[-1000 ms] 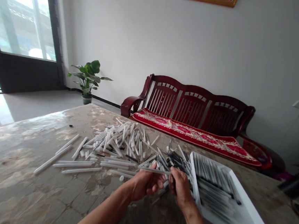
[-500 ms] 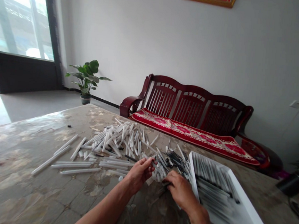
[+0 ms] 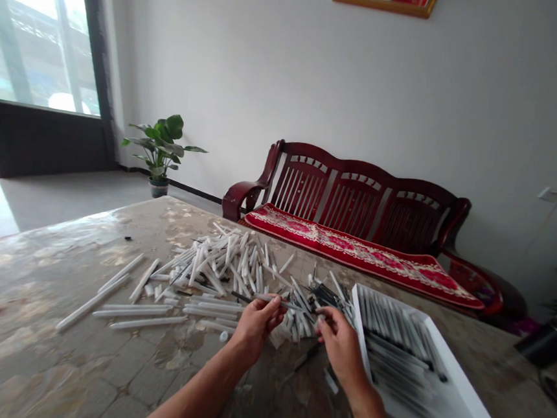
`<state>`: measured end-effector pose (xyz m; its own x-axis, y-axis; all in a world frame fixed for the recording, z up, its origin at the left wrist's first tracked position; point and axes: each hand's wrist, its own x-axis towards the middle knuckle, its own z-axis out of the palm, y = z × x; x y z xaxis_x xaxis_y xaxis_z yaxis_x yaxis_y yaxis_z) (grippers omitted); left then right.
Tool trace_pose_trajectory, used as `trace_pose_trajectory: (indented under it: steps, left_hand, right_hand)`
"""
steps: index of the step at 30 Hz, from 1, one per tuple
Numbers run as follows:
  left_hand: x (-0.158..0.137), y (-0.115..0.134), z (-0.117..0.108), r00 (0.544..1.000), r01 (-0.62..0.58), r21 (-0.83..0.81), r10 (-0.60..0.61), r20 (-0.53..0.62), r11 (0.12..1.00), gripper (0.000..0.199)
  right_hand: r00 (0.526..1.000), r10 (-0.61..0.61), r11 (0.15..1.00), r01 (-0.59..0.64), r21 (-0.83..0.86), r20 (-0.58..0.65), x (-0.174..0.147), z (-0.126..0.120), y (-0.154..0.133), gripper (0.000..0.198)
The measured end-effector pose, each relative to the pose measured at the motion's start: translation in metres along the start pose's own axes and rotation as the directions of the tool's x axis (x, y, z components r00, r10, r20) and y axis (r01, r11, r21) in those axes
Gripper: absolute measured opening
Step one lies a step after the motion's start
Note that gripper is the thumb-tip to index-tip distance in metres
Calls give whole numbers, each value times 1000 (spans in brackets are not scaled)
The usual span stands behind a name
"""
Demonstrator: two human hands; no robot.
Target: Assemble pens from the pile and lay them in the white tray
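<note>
My left hand (image 3: 261, 321) is pinched around a slim pen barrel (image 3: 292, 306) that points right, toward my other hand. Just across from it, my right hand (image 3: 336, 334) has its fingertips closed on a small dark piece, too small to name for certain. Behind both hands spreads a heap of white pen barrels (image 3: 228, 253). Black pen parts (image 3: 327, 296) lie beyond my right fingers. On the tabletop below my hands are a dark piece (image 3: 308, 356) and a short pale piece (image 3: 330, 381).
To the right, a white tray (image 3: 474, 398) holds rows of pens (image 3: 398, 323). Loose white barrels (image 3: 149, 322) lie on the patterned table (image 3: 73, 373) at left. Past the table stand a red wooden bench (image 3: 357, 196) and a potted plant (image 3: 162, 140). A dark cylinder (image 3: 547, 340) is at far right.
My right hand has risen from low over the table and moved up beside the barrel's end. The barrel in my left hand now lies nearly level and shows clearly between the hands.
</note>
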<state>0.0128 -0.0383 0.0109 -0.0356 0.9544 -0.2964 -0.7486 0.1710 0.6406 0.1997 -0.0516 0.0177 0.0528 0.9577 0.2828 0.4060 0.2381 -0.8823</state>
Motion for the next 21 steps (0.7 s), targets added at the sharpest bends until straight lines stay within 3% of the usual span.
trace_pose_trajectory:
  steps: [3,5,11,15,21]
  left_hand:
    - [-2,0,1,1000,-4,1,4,1,1000,19]
    - [-4,0,2,1000,0,3,0,7,1000,22]
    - [-8,-2,4,997,4,10,-4,74,1000,32]
    - [-9,-6,3,994,-17,16,16,107,1000,38]
    - [-15,-8,4,983,-135,101,121,140,986,39]
  right_hand:
    - [979,163,937,-115,331,-119,-1,7,-7,34]
    - [970,200,899,-127,419,-136,-3,13,-10,40]
    - [983,169,886,-122,447,-66,-7,26,-11,39]
    - [984,158,891,-106,442,-81,-7,31,-9,39]
    - [935,339,802,-231,550,-101,-12,36,-10,46]
